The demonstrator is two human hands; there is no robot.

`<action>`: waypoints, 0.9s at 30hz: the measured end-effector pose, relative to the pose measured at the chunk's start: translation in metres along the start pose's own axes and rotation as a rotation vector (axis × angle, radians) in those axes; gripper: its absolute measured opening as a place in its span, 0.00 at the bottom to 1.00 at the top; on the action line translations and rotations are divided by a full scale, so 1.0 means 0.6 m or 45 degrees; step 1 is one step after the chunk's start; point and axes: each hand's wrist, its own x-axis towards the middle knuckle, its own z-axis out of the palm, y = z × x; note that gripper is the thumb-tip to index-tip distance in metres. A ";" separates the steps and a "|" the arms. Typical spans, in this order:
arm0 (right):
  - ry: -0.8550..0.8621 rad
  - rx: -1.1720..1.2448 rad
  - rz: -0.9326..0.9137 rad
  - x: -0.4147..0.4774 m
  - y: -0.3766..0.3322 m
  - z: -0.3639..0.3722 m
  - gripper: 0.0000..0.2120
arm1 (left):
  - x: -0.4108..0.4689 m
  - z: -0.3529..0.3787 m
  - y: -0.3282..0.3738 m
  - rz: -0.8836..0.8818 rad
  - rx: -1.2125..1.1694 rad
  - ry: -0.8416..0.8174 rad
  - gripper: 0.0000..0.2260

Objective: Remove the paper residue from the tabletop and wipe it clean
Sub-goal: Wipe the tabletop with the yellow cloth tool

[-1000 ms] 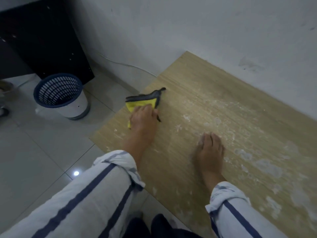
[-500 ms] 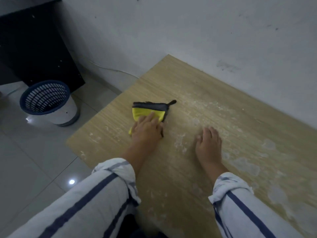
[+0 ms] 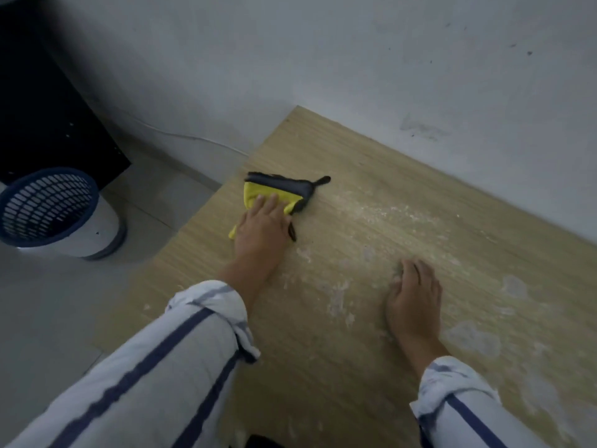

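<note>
The left hand [image 3: 263,227] lies flat on a yellow cloth [image 3: 277,194] with a dark grey edge, its fingers straight and close together, pressing the cloth down onto the wooden desk [image 3: 323,367]. The cloth pokes out beyond the fingertips and a little to the left of the palm, close to the desk's left edge. The right hand [image 3: 413,299] rests palm down on the bare wood, well apart from the left, fingers relaxed and holding nothing. Paper residue [image 3: 471,337] shows as pale, dull patches just to the right of the right hand, with finer white flecks scattered between the two hands and out past the right hand's fingertips toward the wall [image 3: 355,59]. Both forearms wear rolled-up white sleeves [image 3: 206,305] with dark blue stripes. Far to the left of the left hand, down on the tiled floor [image 3: 48,302], stands a white basket [image 3: 48,211] with a blue mesh rim, in front of a black cabinet [image 3: 42,108]. A thin white cable [image 3: 181,135] runs along the foot of the wall.
</note>
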 end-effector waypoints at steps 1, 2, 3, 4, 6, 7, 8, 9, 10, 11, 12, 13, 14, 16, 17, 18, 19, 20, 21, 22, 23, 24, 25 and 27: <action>0.006 0.003 0.010 0.004 -0.002 0.001 0.24 | 0.011 0.000 0.007 0.016 -0.036 0.022 0.21; 0.013 0.020 0.023 0.009 -0.008 0.002 0.24 | 0.009 -0.002 0.024 0.128 -0.047 -0.002 0.22; 0.022 0.045 0.033 0.017 -0.017 0.004 0.23 | -0.003 0.005 0.045 0.323 -0.041 -0.049 0.23; 0.030 0.073 0.039 0.027 -0.029 0.007 0.21 | -0.023 0.017 0.066 0.519 0.000 -0.102 0.23; 0.022 0.124 0.056 0.046 -0.056 0.012 0.20 | -0.071 0.044 0.087 0.717 0.128 -0.192 0.23; 0.001 0.132 0.058 0.055 -0.069 0.016 0.19 | -0.075 0.045 0.084 0.690 0.146 -0.202 0.24; -0.016 0.120 0.049 0.061 -0.081 0.019 0.19 | -0.063 0.043 0.070 0.626 0.151 -0.175 0.25; -0.024 0.097 0.037 0.066 -0.089 0.023 0.19 | -0.041 0.036 0.049 0.521 0.156 -0.192 0.26; -0.023 0.076 0.033 0.068 -0.092 0.025 0.19 | -0.016 0.024 0.023 0.388 0.148 -0.160 0.25; -0.017 0.058 0.037 0.070 -0.093 0.027 0.20 | 0.012 0.007 -0.004 0.254 0.146 -0.125 0.23; -0.007 0.040 0.044 0.071 -0.092 0.028 0.20 | 0.040 -0.013 -0.036 0.118 0.120 -0.082 0.21; 0.006 0.025 0.043 0.070 -0.092 0.029 0.22 | 0.065 -0.032 -0.065 -0.009 0.083 -0.016 0.20; 0.015 0.016 0.041 0.069 -0.092 0.029 0.24 | 0.084 -0.053 -0.083 -0.120 0.034 0.058 0.18; 0.019 0.012 0.033 0.068 -0.094 0.028 0.25 | 0.106 -0.073 -0.080 -0.203 -0.061 0.226 0.15; 0.017 0.023 0.035 0.069 -0.095 0.028 0.25 | 0.105 -0.076 -0.059 -0.112 -0.060 0.306 0.13; 0.018 0.038 0.046 0.069 -0.097 0.027 0.25 | 0.098 -0.071 -0.035 0.059 -0.017 0.345 0.13; 0.021 0.050 0.062 0.069 -0.098 0.027 0.25 | 0.078 -0.065 -0.008 0.253 -0.013 0.338 0.14; 0.027 0.061 0.073 0.069 -0.098 0.027 0.25 | 0.055 -0.046 0.008 0.445 -0.007 0.236 0.17; 0.034 0.068 0.071 0.070 -0.097 0.028 0.26 | 0.029 -0.026 0.016 0.586 0.018 0.103 0.18; 0.038 0.066 0.060 0.070 -0.096 0.029 0.26 | 0.010 -0.007 0.016 0.649 0.029 -0.022 0.19; 0.036 0.056 0.055 0.070 -0.095 0.030 0.26 | -0.002 0.000 0.010 0.653 0.036 -0.105 0.19; 0.033 0.045 0.059 0.071 -0.095 0.031 0.25 | -0.002 -0.003 -0.001 0.622 0.040 -0.087 0.19; 0.034 0.035 0.065 0.072 -0.095 0.031 0.25 | 0.015 -0.004 -0.019 0.531 0.048 -0.045 0.18; 0.043 0.017 0.066 0.070 -0.096 0.032 0.25 | 0.056 -0.030 -0.054 0.217 0.024 0.011 0.18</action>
